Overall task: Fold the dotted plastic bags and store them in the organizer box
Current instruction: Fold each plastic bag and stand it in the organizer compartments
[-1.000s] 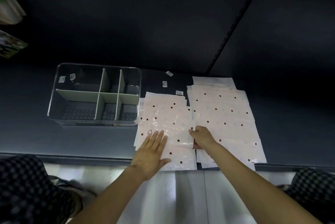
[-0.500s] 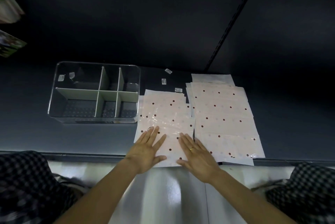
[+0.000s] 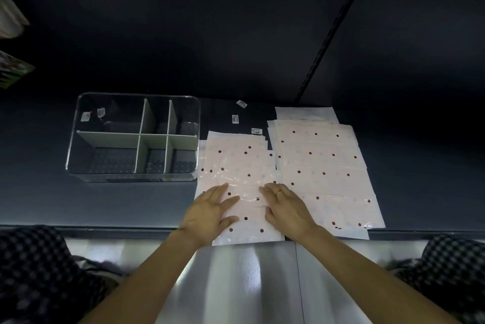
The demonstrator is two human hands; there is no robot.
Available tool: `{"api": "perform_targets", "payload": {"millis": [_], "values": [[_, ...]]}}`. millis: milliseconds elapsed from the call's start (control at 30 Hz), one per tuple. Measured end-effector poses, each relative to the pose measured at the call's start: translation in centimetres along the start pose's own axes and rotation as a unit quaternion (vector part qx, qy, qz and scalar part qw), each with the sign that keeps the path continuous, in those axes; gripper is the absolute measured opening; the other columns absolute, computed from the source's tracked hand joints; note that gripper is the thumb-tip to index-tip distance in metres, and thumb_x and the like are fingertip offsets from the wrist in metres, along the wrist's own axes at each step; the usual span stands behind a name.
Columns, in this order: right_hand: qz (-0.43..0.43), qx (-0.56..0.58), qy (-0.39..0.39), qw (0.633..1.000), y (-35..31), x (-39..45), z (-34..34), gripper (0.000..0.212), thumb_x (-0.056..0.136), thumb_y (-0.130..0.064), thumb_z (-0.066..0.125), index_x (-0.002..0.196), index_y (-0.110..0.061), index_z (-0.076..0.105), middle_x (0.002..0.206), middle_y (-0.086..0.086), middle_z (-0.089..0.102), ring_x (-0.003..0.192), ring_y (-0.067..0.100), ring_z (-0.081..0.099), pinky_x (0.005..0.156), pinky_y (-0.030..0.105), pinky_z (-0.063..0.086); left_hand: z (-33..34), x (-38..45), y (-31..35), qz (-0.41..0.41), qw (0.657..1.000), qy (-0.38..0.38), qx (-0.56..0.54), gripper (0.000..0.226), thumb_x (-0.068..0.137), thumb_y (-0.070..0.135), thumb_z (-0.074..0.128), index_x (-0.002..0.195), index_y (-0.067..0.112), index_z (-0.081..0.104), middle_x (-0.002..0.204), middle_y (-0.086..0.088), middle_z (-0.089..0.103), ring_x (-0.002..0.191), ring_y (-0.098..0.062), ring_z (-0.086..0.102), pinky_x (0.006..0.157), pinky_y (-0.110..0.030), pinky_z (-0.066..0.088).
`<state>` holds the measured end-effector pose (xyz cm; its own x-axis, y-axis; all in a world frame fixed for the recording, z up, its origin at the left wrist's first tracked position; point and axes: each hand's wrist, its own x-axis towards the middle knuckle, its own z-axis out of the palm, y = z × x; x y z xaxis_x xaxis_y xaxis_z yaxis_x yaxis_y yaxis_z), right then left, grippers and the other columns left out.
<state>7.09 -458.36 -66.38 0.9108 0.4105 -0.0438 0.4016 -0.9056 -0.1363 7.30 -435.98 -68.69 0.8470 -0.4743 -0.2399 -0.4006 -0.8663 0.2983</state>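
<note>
Both hands lie flat on the near stack of dotted plastic bags [image 3: 236, 174], at the front edge of the dark shelf [image 3: 118, 200]. The left hand [image 3: 210, 212] presses the left part of the top bag, its fingers [image 3: 219, 190] straight and a little apart, holding nothing. The right hand [image 3: 287, 209] presses the right part of the same bag, its fingers [image 3: 270, 190] also straight and slightly spread, with a ring on one of them. Neither hand pinches an edge.

A second stack of dotted bags [image 3: 325, 166] lies just beside the first, toward the right side of the shelf, in overlapping rows. The clear organizer box [image 3: 78, 140] stands to the left of the near stack, very close to its left edge. White dividers [image 3: 143, 140] split it into compartments, and I see no bag in any of them. Three small labels [image 3: 235, 119] lie on the shelf behind the near stack.

I judge that the step in hand is smoothing the top bag before the first fold, so the task is near its beginning. The next move probably calls for gripping one edge of the top bag only, because the thin film may bring the bag below with it, and then folding it small enough for a compartment.
</note>
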Motion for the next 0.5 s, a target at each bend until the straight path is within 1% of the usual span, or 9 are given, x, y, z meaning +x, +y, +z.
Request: {"api": "perform_targets", "payload": {"millis": [33,67,167,300,333,367,400,467,500], "values": [[-0.010,-0.017,0.025,0.999,0.1,0.0,0.2,0.061,0.050,-0.012,0.085,0.109,-0.007,0.070,0.106,0.008,0.070,0.095,0.020,0.068,0.079,0.025,0.056,-0.1,0.2,0.0,-0.003,1.000,0.007,0.001,0.057,0.094,0.059,0.031,0.147,0.037,0.025,0.158,0.003,0.011,0.143,-0.013,0.013,0.116,-0.029,0.012],[-0.020,-0.029,0.041,0.999,0.1,-0.1,0.3,0.063,0.042,-0.010,0.085,0.104,-0.007,0.073,0.100,0.007,0.072,0.088,0.019,0.070,0.074,0.026,0.057,-0.2,0.5,0.0,-0.010,1.000,0.014,-0.004,0.057,0.094,0.058,0.034,0.146,0.036,0.027,0.156,0.003,0.016,0.141,-0.014,0.017,0.114,-0.030,0.016],[-0.048,-0.072,0.044,0.995,0.6,-0.2,0.6,0.065,0.040,-0.015,0.085,0.103,-0.008,0.073,0.100,0.008,0.073,0.087,0.019,0.070,0.072,0.028,0.058,-0.5,1.1,-0.1,-0.023,0.999,0.026,-0.025,0.054,0.094,0.050,0.044,0.143,0.030,0.035,0.151,0.004,0.027,0.136,-0.017,0.026,0.110,-0.031,0.023],[-0.049,-0.084,0.039,0.994,0.8,0.2,0.6,0.062,0.032,-0.008,0.086,0.093,-0.011,0.077,0.092,0.006,0.074,0.079,0.017,0.071,0.064,0.025,0.058,-0.7,1.4,-0.3,-0.038,0.997,0.031,-0.066,0.049,0.092,0.040,0.054,0.139,0.027,0.043,0.144,0.007,0.035,0.129,-0.015,0.033,0.105,-0.029,0.030],[-0.033,-0.068,0.036,0.997,0.7,0.3,0.4,0.060,0.034,-0.009,0.087,0.093,-0.012,0.077,0.092,0.005,0.074,0.079,0.016,0.071,0.065,0.025,0.058,-0.7,1.5,-0.4,-0.045,0.994,0.032,-0.094,0.049,0.091,0.038,0.057,0.137,0.027,0.045,0.141,0.008,0.037,0.127,-0.014,0.035,0.103,-0.028,0.033],[-0.013,-0.040,0.035,0.999,0.7,0.5,0.3,0.055,0.042,-0.009,0.086,0.096,-0.013,0.076,0.096,0.006,0.074,0.083,0.016,0.071,0.070,0.025,0.058,-0.9,1.4,-0.5,-0.050,0.991,0.032,-0.123,0.049,0.090,0.035,0.060,0.136,0.027,0.047,0.139,0.008,0.040,0.125,-0.014,0.036,0.101,-0.028,0.035],[0.006,0.005,0.034,0.999,0.7,0.6,0.2,0.046,0.057,-0.008,0.082,0.102,-0.013,0.074,0.104,0.006,0.072,0.092,0.017,0.069,0.078,0.024,0.055,-1.1,1.4,-0.5,-0.053,0.987,0.031,-0.148,0.050,0.088,0.032,0.063,0.135,0.026,0.048,0.136,0.009,0.041,0.123,-0.013,0.038,0.099,-0.027,0.037],[0.078,0.147,0.004,0.986,1.2,0.7,0.1,0.031,0.087,-0.010,0.060,0.115,-0.018,0.068,0.117,-0.002,0.066,0.112,0.016,0.058,0.092,0.020,0.043,-1.3,1.2,-0.7,-0.059,0.981,0.033,-0.182,0.053,0.086,0.026,0.067,0.135,0.024,0.049,0.134,0.010,0.044,0.120,-0.013,0.039,0.096,-0.023,0.037],[0.111,0.219,-0.010,0.969,1.5,0.6,0.1,0.029,0.092,-0.011,0.053,0.117,-0.020,0.066,0.113,-0.008,0.065,0.113,0.015,0.053,0.091,0.018,0.039,-1.4,1.1,-0.8,-0.067,0.978,0.039,-0.192,0.052,0.086,0.024,0.068,0.134,0.023,0.050,0.133,0.010,0.045,0.119,-0.012,0.040,0.095,-0.021,0.037]]}}
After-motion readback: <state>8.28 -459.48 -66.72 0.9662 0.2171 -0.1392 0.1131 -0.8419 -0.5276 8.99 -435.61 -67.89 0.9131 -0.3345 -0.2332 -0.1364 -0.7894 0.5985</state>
